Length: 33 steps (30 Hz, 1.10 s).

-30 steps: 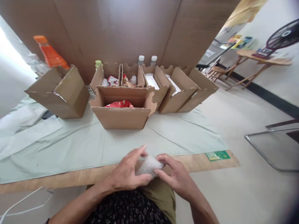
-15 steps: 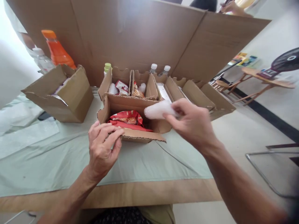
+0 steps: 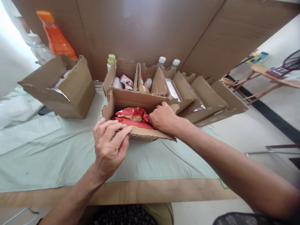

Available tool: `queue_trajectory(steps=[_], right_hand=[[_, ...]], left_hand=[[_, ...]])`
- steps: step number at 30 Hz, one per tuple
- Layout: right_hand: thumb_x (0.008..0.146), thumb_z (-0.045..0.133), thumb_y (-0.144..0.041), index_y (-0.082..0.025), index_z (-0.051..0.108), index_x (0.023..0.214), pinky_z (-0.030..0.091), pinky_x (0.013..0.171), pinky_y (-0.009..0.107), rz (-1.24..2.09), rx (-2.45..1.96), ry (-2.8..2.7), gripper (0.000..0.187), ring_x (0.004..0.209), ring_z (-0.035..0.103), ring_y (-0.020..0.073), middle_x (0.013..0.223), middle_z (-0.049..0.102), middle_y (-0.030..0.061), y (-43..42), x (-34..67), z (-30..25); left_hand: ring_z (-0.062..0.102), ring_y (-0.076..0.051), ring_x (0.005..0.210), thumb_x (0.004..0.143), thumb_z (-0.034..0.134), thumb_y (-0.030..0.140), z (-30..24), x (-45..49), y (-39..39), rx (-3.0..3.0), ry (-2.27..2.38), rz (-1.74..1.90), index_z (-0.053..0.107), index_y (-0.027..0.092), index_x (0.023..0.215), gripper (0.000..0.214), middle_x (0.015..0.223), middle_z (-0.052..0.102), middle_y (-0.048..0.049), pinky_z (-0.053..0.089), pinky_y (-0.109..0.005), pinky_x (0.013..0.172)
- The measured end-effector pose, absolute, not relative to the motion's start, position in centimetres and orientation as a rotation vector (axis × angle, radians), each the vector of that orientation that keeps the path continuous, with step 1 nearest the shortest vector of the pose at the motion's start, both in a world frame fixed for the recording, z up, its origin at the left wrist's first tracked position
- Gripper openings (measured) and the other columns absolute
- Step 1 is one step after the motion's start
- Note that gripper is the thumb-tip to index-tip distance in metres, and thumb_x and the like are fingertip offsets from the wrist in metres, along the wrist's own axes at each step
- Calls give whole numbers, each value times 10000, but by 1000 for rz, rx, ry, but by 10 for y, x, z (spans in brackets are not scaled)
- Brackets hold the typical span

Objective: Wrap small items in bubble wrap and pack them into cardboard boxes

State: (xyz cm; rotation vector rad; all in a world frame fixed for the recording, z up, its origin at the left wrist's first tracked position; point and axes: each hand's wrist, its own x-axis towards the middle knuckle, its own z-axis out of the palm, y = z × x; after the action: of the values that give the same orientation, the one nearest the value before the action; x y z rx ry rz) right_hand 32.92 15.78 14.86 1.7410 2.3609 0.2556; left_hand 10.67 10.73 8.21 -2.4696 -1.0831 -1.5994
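Note:
An open cardboard box [image 3: 110, 107] stands on the pale green cloth [image 3: 58, 156] in front of me, with a red snack packet [image 3: 132, 115] lying inside. My left hand [image 3: 109, 150] grips the box's front rim, fingers curled over the edge. My right hand [image 3: 164, 118] reaches into the right side of the box beside the red packet. Its fingers are tucked down and closed, and what they hold is hidden.
Behind stands a row of open boxes [image 3: 206, 97] with packets, small bottles [image 3: 161, 61] and a green-capped bottle [image 3: 111, 59]. Another box [image 3: 70, 90] sits at the left, near an orange bottle [image 3: 55, 37]. A big cardboard sheet [image 3: 150, 28] forms the back. Wooden furniture [image 3: 269, 72] stands at the right.
My right hand carried a white packet from my lap up over the box and has now gone down into it, hiding the packet. My left hand moved to the box's front rim.

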Motion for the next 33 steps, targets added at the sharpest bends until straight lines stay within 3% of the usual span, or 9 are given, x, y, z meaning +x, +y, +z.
queue_trajectory(steps=[4,7,9,12,17,21,24,27,33], right_hand=[[967,587,-389,-187,772,810,442,858,458,563,1939,2380,316,918,694,300,910,784,125,106,357,188],[995,554,-443,-226,766,953,508,865,437,666,2481,2543,306,876,718,248,946,794,75,52,389,187],[937,638,-501,-223,739,1096,557,850,430,323,2803,2559,336,890,731,245,1016,794,81,29,399,160],[807,742,-619,-219,619,1331,583,909,481,-524,2910,2523,670,1113,702,310,1314,715,141,28,386,101],[739,730,-730,-185,603,1273,581,918,501,-1150,3041,2473,774,1055,702,332,1257,721,178,47,349,57],[723,753,-727,-199,667,1069,577,855,507,-931,3337,2274,638,912,704,318,1015,760,135,-11,366,69],[754,779,-652,-217,688,1023,526,995,552,-491,3630,2130,519,1011,696,326,1026,751,111,-74,382,78],[788,782,-584,-221,703,1040,460,1097,575,-135,3742,2082,449,1104,678,336,1050,750,106,-99,368,83],[768,764,-656,-210,678,1048,581,796,427,-588,3306,2558,533,876,697,278,977,754,105,-30,323,108]], left_hand=[[347,-340,1531,826,759,141,76,91,105,-2346,-1162,-1831,357,307,1599,888,1653,360,-106,351,-544,1231],[236,-337,1594,851,755,217,62,79,109,-2420,-1460,-1943,207,337,1651,977,1726,239,-83,251,-570,1283],[217,-336,1604,867,752,278,51,79,117,-2531,-1714,-2013,220,330,1645,943,1731,238,-90,213,-583,1296],[349,-340,1546,848,760,360,38,88,132,-2693,-1854,-2247,372,283,1568,822,1647,404,-116,267,-573,1279],[542,-337,1373,799,770,396,38,108,128,-2833,-1805,-2411,509,211,1428,706,1417,615,-125,375,-553,1217],[416,-371,1498,809,769,369,57,126,74,-2983,-1687,-2316,388,219,1558,854,1585,482,-144,286,-582,1272],[291,-363,1577,822,754,300,68,140,25,-3213,-1470,-2216,276,251,1630,941,1704,316,-123,231,-569,1307],[310,-351,1574,838,747,275,68,129,3,-3360,-1453,-2097,235,259,1649,959,1701,325,-127,258,-555,1307],[422,-328,1512,883,713,281,90,85,42,-2892,-1644,-2318,353,219,1581,788,1587,487,-143,316,-528,1279]])
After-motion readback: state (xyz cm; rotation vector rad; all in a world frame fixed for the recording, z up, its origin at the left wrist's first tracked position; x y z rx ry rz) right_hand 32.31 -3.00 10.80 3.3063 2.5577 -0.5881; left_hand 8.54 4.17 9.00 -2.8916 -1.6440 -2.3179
